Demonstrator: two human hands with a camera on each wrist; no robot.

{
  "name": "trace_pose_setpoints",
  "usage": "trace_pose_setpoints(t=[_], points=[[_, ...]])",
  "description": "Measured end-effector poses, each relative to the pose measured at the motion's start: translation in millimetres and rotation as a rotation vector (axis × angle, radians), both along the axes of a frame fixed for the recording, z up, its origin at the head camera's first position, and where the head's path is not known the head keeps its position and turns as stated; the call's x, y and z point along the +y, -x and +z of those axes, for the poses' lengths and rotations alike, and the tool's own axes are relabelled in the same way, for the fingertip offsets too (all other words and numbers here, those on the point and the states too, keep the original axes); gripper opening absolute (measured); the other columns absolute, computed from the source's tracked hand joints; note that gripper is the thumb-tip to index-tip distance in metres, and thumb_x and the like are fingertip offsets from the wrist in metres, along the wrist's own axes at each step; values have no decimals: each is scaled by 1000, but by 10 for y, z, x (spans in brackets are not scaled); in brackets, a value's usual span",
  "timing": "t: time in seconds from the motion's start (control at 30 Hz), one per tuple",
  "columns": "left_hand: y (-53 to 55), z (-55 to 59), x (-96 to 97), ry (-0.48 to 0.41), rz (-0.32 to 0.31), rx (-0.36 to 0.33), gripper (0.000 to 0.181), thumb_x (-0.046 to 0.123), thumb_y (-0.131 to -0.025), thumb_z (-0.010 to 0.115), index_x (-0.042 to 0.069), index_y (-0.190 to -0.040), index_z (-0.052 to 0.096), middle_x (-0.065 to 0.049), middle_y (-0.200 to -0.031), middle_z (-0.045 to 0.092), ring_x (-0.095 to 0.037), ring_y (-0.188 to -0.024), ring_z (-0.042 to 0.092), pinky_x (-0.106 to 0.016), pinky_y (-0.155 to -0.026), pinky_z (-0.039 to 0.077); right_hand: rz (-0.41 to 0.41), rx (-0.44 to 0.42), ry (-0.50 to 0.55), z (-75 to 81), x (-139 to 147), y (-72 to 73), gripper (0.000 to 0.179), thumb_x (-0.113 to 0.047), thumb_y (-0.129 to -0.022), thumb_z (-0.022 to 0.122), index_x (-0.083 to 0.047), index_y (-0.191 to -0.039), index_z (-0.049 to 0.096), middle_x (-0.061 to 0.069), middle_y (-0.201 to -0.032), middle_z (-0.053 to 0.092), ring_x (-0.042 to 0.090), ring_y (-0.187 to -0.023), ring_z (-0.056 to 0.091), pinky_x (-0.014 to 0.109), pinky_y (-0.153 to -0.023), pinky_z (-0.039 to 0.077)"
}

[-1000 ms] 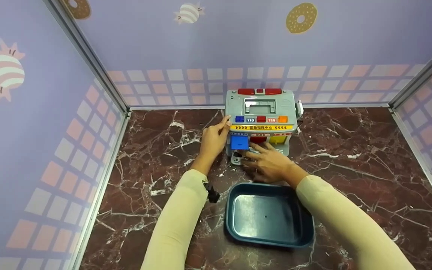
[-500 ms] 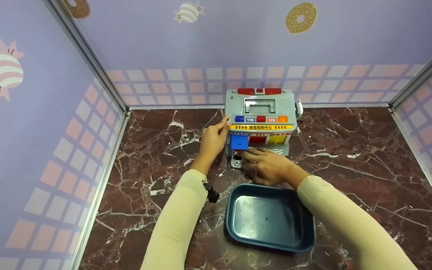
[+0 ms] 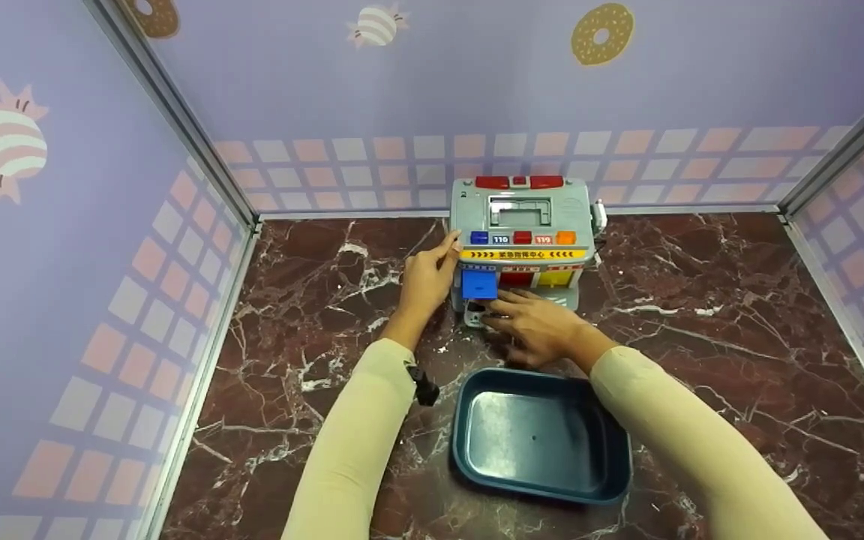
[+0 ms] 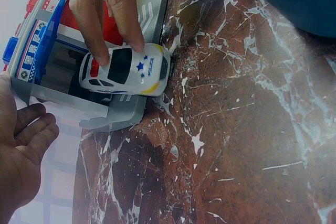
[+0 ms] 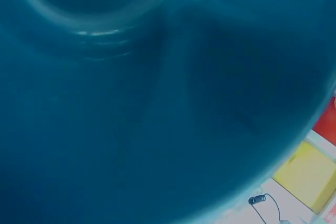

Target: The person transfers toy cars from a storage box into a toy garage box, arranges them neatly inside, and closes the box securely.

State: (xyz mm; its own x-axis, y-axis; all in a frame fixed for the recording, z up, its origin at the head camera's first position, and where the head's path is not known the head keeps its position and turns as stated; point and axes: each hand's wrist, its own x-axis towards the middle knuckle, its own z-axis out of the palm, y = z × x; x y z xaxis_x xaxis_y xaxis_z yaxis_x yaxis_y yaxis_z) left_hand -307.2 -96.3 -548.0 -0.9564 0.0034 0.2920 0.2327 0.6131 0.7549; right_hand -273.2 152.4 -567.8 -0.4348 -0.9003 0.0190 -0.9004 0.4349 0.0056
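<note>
A grey toy garage [image 3: 576, 217] stands against the back wall, with colored buttons and blue, red and yellow doors. Its blue door [image 3: 479, 285] is raised. In the left wrist view a white toy police car [image 4: 153, 70] sits at that doorway, its rear partly inside and its nose pointing out. Two extended fingers of my right hand [image 3: 541, 326] touch the car's roof and hood, while the thumb is away from it. My left hand [image 3: 428, 281] rests its fingers against the garage's left side. The right wrist view is mostly filled by the blue bin.
A dark blue plastic bin [image 3: 544, 491] lies on the marbled brown surface [image 3: 702, 375], just in front of the hands and below the right forearm. Purple patterned panels [image 3: 417, 90] enclose the surface at the back and sides. A white piece [image 3: 600, 215] projects from the garage's right side.
The police car came slightly outward, then moved back toward the doorway under my right fingers. My left hand has stayed at the garage's side.
</note>
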Motion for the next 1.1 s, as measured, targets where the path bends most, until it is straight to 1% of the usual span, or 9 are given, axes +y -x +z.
trace_pose_setpoints(t=[0.23,0.33,0.43,0.53,0.6,0.7,0.77,0.97,1.1], points=[[7,33,19,5,5,-13,41,42,-114,62,24,-150,70,-17,-76,75,-19,-58,39,-44,-74,53,-21,-3,5,-1,-11,40,69,-36,-93,78,-10,-156,63,17,-162,59,49,-155,49,64,-126,43],[10,38,18,5,1,-13,41,42,-115,61,24,-150,70,-9,-66,65,-17,-57,38,-41,-70,50,-33,5,0,14,-3,47,68,-36,-94,78,-13,-156,63,17,-162,58,50,-156,48,64,-125,43],[17,33,15,-2,-7,-9,41,41,-115,61,24,-150,70,-1,-62,51,-13,-54,30,-37,-64,41,-60,37,-16,30,8,44,67,-39,-94,79,-16,-156,63,16,-163,57,50,-155,48,65,-123,46],[16,22,5,-6,-4,-7,40,41,-115,62,23,-150,70,-9,-67,65,-15,-55,31,-39,-64,44,-98,82,-55,38,11,35,66,-45,-95,77,-18,-155,64,14,-164,56,48,-153,49,67,-120,48],[18,13,-2,-4,0,-9,40,41,-115,61,24,-150,71,-16,-84,79,-17,-57,37,-42,-69,50,-116,113,-81,33,7,33,67,-49,-96,77,-19,-155,64,13,-165,55,47,-151,50,68,-117,49],[18,5,-13,3,5,-10,40,42,-115,61,24,-150,71,-19,-106,84,-21,-64,47,-48,-81,58,-130,135,-99,17,-5,29,68,-52,-97,76,-20,-156,63,12,-165,55,46,-147,51,69,-116,49],[20,0,-16,6,6,-14,40,42,-115,60,24,-150,70,-18,-110,84,-22,-67,50,-49,-87,59,-132,136,-97,3,-13,27,68,-52,-98,75,-23,-157,62,13,-164,55,47,-144,51,70,-115,49],[6,-5,-14,-2,0,-27,41,42,-115,60,24,-151,70,-18,-84,79,-20,-60,39,-49,-80,56,-130,138,-84,-16,-24,26,65,-52,-98,74,-29,-158,61,15,-161,57,46,-140,51,72,-114,49],[2,-4,-7,4,8,-20,40,42,-115,61,24,-150,71,-19,-89,81,-21,-62,44,-49,-85,58,-141,138,-87,1,-32,31,68,-53,-97,75,-28,-159,61,14,-161,57,45,-141,51,70,-115,48]])
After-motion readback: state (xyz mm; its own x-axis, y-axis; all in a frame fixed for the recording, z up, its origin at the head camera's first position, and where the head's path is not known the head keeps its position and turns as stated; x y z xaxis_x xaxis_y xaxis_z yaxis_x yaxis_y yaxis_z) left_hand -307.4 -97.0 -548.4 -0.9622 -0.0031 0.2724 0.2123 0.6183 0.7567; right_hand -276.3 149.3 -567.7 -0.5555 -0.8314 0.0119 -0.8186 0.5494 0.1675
